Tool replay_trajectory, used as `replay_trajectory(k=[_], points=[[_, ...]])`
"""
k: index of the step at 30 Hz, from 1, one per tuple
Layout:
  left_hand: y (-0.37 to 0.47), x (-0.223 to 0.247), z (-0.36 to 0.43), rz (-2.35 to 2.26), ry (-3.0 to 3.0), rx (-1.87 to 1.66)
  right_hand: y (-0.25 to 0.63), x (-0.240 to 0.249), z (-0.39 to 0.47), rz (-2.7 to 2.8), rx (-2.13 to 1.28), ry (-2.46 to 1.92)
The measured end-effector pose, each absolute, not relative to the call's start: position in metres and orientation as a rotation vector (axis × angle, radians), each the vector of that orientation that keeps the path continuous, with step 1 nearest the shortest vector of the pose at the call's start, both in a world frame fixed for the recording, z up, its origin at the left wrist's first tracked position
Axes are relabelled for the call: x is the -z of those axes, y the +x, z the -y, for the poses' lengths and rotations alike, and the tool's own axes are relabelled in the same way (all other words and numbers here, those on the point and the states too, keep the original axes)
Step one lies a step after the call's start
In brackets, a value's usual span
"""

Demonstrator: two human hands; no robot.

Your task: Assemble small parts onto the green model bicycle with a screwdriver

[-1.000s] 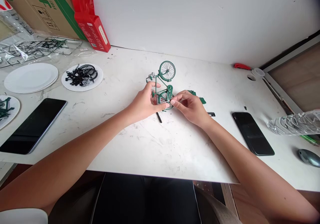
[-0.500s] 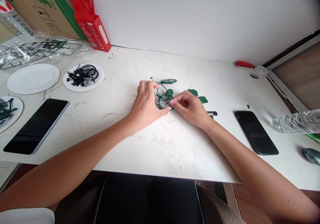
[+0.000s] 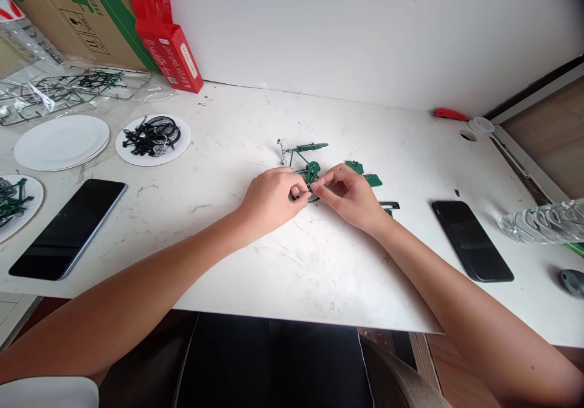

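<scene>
A small green model bicycle [image 3: 312,169] lies on the white table, its handlebar end pointing away from me. My left hand [image 3: 277,198] is closed, thumb and fingers pinched at the near wheel and covering part of it. From the other side my right hand [image 3: 349,195] pinches at the same wheel, close to its hub. The fingertips of both hands nearly meet there. Any tiny part between them is too small to make out. Just beyond my right hand lie flat green pieces [image 3: 373,180] and a thin black piece [image 3: 390,205].
Paper plates with black bicycle parts [image 3: 152,140] and green parts [image 3: 18,204] stand left, near stacked plates [image 3: 61,143]. Phones lie at left [image 3: 68,228] and right [image 3: 472,241]. A red package [image 3: 171,55] leans by a carton [image 3: 91,19]. A clear bottle [image 3: 542,221] lies right.
My left hand has drawn back from around the bicycle's frame and curled its fingers into a pinch at the near wheel. The handlebar now shows. My right hand has stayed about where it was.
</scene>
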State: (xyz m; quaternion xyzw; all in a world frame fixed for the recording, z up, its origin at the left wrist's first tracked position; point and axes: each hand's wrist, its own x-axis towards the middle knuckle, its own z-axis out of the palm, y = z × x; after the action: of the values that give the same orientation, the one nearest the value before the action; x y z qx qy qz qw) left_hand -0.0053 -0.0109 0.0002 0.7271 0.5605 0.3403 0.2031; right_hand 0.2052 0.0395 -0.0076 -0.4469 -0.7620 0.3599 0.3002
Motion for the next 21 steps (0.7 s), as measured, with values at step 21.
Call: replay_trajectory(k=[21], points=[[-0.0070,0.0034,0.0086,-1.495,2.077,-1.023,0.2061,0.0069,-0.0408,2.030,-0.958,-1.171]])
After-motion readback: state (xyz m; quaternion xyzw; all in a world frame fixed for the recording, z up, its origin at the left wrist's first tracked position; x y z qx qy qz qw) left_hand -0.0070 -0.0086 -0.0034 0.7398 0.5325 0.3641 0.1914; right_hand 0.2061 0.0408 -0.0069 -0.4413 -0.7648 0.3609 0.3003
